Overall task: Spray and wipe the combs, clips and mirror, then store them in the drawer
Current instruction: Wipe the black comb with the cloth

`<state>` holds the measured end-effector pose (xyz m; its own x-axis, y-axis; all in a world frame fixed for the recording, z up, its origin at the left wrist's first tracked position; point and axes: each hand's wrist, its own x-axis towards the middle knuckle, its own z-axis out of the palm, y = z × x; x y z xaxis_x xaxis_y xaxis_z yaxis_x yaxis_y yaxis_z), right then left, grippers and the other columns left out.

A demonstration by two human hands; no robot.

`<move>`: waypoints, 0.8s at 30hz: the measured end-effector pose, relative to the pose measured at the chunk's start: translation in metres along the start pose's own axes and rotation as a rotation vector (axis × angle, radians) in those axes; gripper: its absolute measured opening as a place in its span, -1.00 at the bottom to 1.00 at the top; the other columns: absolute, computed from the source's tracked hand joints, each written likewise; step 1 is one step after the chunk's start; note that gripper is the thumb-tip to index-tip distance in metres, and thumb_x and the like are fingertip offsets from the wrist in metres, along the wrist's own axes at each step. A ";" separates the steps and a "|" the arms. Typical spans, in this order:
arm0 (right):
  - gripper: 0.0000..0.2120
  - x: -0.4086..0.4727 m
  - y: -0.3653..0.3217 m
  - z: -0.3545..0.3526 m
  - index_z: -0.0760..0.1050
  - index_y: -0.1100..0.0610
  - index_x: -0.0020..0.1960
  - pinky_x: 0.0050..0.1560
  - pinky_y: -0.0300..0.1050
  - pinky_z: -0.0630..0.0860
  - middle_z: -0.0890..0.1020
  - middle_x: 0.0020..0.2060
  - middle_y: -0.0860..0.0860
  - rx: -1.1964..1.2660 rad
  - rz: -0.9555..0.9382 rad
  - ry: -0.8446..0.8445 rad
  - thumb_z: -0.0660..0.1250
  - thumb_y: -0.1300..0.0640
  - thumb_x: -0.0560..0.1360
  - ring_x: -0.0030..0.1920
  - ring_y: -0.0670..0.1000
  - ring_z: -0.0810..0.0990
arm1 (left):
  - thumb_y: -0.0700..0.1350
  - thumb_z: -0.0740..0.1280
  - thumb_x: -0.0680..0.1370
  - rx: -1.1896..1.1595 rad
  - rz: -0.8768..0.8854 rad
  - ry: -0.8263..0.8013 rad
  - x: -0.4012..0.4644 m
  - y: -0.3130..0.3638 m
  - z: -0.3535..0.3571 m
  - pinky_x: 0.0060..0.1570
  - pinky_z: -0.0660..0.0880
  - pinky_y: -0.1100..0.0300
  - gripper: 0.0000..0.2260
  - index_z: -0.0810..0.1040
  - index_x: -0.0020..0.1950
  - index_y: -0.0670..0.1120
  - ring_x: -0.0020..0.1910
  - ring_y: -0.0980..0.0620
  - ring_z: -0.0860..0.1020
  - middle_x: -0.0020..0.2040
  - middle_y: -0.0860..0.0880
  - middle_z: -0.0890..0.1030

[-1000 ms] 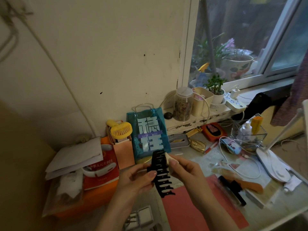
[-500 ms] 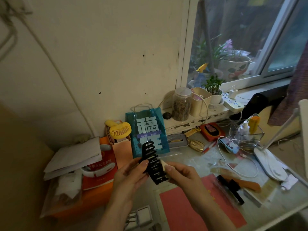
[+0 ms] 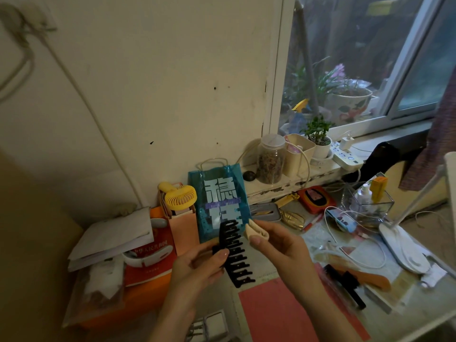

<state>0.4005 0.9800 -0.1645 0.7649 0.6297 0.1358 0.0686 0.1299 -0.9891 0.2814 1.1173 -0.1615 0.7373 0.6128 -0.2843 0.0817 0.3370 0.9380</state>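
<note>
A large black claw hair clip [image 3: 235,253] is held up above the desk by my left hand [image 3: 197,267], thumb and fingers pinching its left side. Just right of the clip's top, my right hand [image 3: 278,248] pinches a small folded beige wipe [image 3: 255,232], a little apart from the teeth. On the desk at right lie an orange comb [image 3: 365,277] and a black comb [image 3: 345,288] beside it. A small spray bottle [image 3: 364,193] stands in a clear box [image 3: 370,206]. No mirror or drawer can be made out.
A red mat [image 3: 283,314] lies under my hands. A blue bag [image 3: 219,201], a yellow fan [image 3: 180,196], orange boxes with papers [image 3: 111,235] crowd the left. White cables [image 3: 355,243], a white lamp base [image 3: 404,245], a jar [image 3: 270,161] and power strip [image 3: 348,157] sit right.
The clip has been turned in my left hand, its teeth now pointing right and its length hanging lower. The wipe has come off the clip and sits beside its top.
</note>
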 end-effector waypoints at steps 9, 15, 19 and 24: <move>-0.64 -0.003 0.005 0.010 0.59 0.11 0.17 -0.01 -0.17 0.56 0.70 -0.04 -0.06 -0.068 -0.011 -0.022 0.38 0.05 0.39 -0.01 -0.06 0.66 | -0.12 0.49 0.19 0.011 -0.004 0.015 -0.005 0.008 0.011 -0.13 0.59 0.12 -0.68 0.64 -0.06 -0.09 -0.13 0.00 0.68 -0.17 -0.03 0.71; -0.70 -0.012 0.003 0.007 0.59 -0.05 0.13 0.09 -0.36 0.48 0.63 0.03 -0.31 -0.297 -0.113 -0.037 0.44 0.15 0.42 0.08 -0.25 0.59 | -0.02 0.52 0.08 -0.032 -0.008 0.094 0.002 0.008 0.013 0.00 0.56 0.03 -0.50 0.64 -0.01 -0.12 -0.03 -0.09 0.66 -0.11 -0.10 0.70; -0.71 -0.016 0.003 0.003 0.62 -0.04 0.12 0.08 -0.41 0.45 0.62 0.05 -0.30 -0.344 -0.126 -0.073 0.46 0.13 0.41 0.09 -0.27 0.58 | -0.03 0.51 0.11 -0.073 -0.011 0.120 0.006 0.011 0.011 0.03 0.55 0.02 -0.48 0.62 0.04 -0.16 0.00 -0.11 0.64 -0.05 -0.14 0.69; -0.72 -0.019 0.005 0.001 0.62 -0.03 0.13 0.10 -0.33 0.49 0.64 0.05 -0.26 -0.314 -0.076 -0.087 0.45 0.08 0.42 0.10 -0.23 0.59 | -0.12 0.47 0.19 -0.151 -0.033 0.125 0.008 0.012 0.013 -0.06 0.54 0.10 -0.62 0.62 -0.01 -0.15 -0.03 -0.08 0.65 -0.08 -0.12 0.70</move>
<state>0.3856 0.9693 -0.1719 0.6931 0.6923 0.2011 0.3283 -0.0547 -0.9430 0.2967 1.1167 -0.1502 0.6460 0.6806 -0.3455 -0.0038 0.4556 0.8902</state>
